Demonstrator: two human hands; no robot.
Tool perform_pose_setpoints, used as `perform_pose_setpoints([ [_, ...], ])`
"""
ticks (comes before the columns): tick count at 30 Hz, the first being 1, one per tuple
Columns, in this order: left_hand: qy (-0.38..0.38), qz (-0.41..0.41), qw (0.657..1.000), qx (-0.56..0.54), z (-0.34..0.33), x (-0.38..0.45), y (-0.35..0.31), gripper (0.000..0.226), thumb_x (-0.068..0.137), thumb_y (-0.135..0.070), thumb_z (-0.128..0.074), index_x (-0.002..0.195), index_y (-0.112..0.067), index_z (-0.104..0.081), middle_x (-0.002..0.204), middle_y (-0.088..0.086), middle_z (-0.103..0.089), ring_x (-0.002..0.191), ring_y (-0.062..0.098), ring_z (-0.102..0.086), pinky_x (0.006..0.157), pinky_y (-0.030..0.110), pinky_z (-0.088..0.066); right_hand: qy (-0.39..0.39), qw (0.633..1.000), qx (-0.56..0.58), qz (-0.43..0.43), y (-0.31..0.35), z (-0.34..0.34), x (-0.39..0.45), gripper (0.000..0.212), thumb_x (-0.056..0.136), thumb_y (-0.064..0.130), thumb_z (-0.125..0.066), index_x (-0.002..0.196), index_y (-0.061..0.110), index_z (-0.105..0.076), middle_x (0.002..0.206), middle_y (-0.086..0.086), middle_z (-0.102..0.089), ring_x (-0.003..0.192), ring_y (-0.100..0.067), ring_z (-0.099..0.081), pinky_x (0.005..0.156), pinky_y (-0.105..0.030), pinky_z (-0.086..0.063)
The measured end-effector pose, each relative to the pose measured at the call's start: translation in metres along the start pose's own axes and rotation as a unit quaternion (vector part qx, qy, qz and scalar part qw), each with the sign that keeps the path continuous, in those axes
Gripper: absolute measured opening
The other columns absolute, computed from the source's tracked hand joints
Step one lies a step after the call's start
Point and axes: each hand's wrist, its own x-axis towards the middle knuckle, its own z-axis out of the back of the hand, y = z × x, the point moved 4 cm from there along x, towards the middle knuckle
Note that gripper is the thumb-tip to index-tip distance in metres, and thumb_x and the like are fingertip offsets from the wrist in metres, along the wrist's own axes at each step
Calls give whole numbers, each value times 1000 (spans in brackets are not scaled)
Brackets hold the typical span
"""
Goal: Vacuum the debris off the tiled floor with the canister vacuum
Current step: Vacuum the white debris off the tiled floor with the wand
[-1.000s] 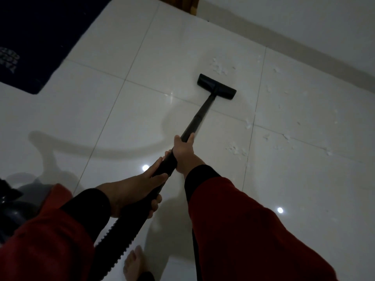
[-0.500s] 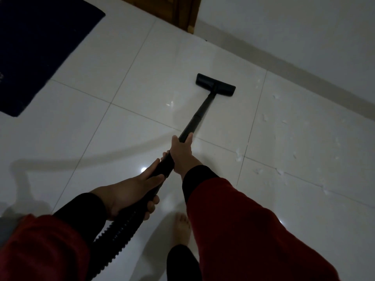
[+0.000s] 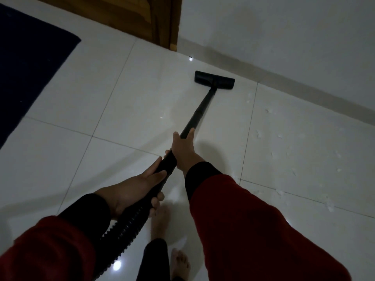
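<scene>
A black vacuum wand runs from my hands to a flat black floor head lying on the white tiled floor close to the wall. My right hand grips the wand higher up. My left hand grips its lower end where the ribbed black hose joins. Small white bits of debris lie scattered over the tiles to the right of the wand. The canister is out of view.
A dark blue mat lies at the far left. A wooden door frame stands at the top centre, next to a white wall with a grey skirting. My bare feet are below the hose.
The floor head has been pushed forward over the debris patch toward the wall. I have stepped forward, so the door frame has come into view. The canister has left the frame.
</scene>
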Motion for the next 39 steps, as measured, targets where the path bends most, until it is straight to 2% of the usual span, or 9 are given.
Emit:
perform_pose_setpoints([
  [3, 20, -7, 1000, -5, 2, 21, -34, 49, 95, -39, -46, 133, -64, -26, 57, 3, -53, 43, 13, -48, 43, 23, -46, -15, 1000, 22, 16, 31, 0, 22, 70, 93, 34, -45, 145, 53, -2, 129, -14, -51, 56, -16, -57, 63, -31, -55],
  [9, 36, 2, 999, -5, -5, 40, -77, 50, 94, -39, -48, 130, -66, -27, 60, 4, -53, 45, 12, -48, 44, 24, -46, -41, 997, 55, 22, 67, 8, 42, 69, 93, 34, -47, 145, 53, -6, 131, -18, -51, 54, -17, -56, 50, -26, -50],
  [17, 58, 38, 997, -34, -31, 40, -84, 42, 93, -40, -50, 126, -62, -36, 59, 4, -51, 43, 11, -48, 42, 23, -45, -68, 995, 75, -2, 74, 41, 36, 70, 94, 33, -48, 145, 53, -4, 129, -15, -50, 57, -18, -55, 58, -30, -53],
  [20, 55, 48, 997, -28, -49, 42, -77, 37, 94, -39, -49, 122, -61, -40, 58, 4, -52, 42, 11, -48, 41, 22, -45, -81, 994, 72, -8, 70, 62, 29, 70, 95, 31, -48, 146, 52, -4, 133, -18, -49, 59, -18, -55, 63, -31, -53],
  [23, 50, 52, 997, -26, -66, 37, -61, 32, 94, -38, -50, 118, -59, -44, 58, 5, -51, 41, 12, -47, 41, 21, -45, -92, 994, 60, -10, 55, 81, 19, 70, 94, 33, -47, 146, 52, -4, 129, -15, -50, 59, -18, -56, 59, -30, -52],
  [27, 60, 51, 997, -19, -86, 24, -36, 27, 95, -38, -49, 110, -60, -47, 60, 6, -51, 43, 13, -48, 43, 22, -45, -94, 994, 59, -9, 30, 100, 7, 69, 94, 31, -48, 146, 48, -6, 111, -9, -52, 60, -18, -57, 68, -34, -55],
  [29, 54, 47, 997, -3, -93, 17, -21, 32, 95, -38, -48, 117, -61, -43, 62, 7, -51, 44, 12, -48, 43, 22, -46, -80, 995, 56, 0, 16, 106, -2, 68, 94, 29, -47, 147, 44, -7, 105, -7, -52, 60, -18, -56, 68, -34, -54],
  [33, 37, 42, 998, 13, -105, 0, 11, 45, 96, -38, -46, 131, -62, -30, 61, 6, -52, 43, 12, -48, 42, 23, -46, -73, 995, 68, -22, -11, 115, -28, 69, 93, 33, -47, 145, 53, -6, 126, -14, -50, 57, -18, -56, 55, -29, -51],
  [39, 29, 36, 998, 30, -123, -30, 49, 52, 97, -39, -44, 135, -64, -19, 63, 6, -52, 45, 11, -48, 44, 23, -47, -58, 996, 59, -29, -43, 125, -66, 68, 93, 34, -45, 144, 54, -4, 123, -13, -52, 59, -18, -57, 63, -31, -54],
])
